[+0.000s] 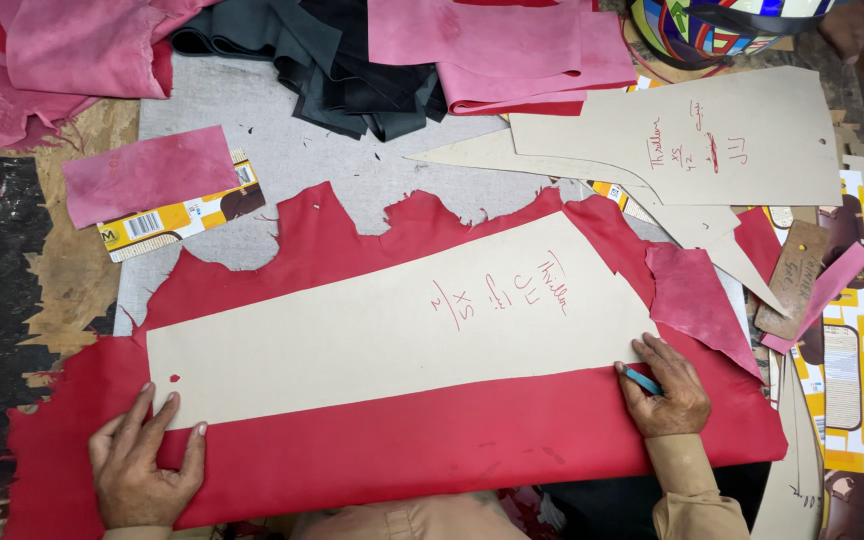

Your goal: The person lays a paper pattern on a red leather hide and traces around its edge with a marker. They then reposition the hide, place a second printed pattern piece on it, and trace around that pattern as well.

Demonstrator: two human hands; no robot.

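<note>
A long beige card pattern [382,325] lies across a large red leather hide [432,445] on the worktable. My left hand [144,462] rests flat with fingers spread on the hide, fingertips touching the pattern's lower left corner. My right hand [664,385] sits at the pattern's lower right corner, pinching a small blue marking tool [642,380] against the pattern's edge.
More card patterns [712,140] lie at the upper right. Pink leather pieces [512,45], another pink piece [147,172] and dark leather [352,70] are heaped along the far side. A pink scrap [697,300] lies right of the pattern. Printed cartons [847,380] line the right edge.
</note>
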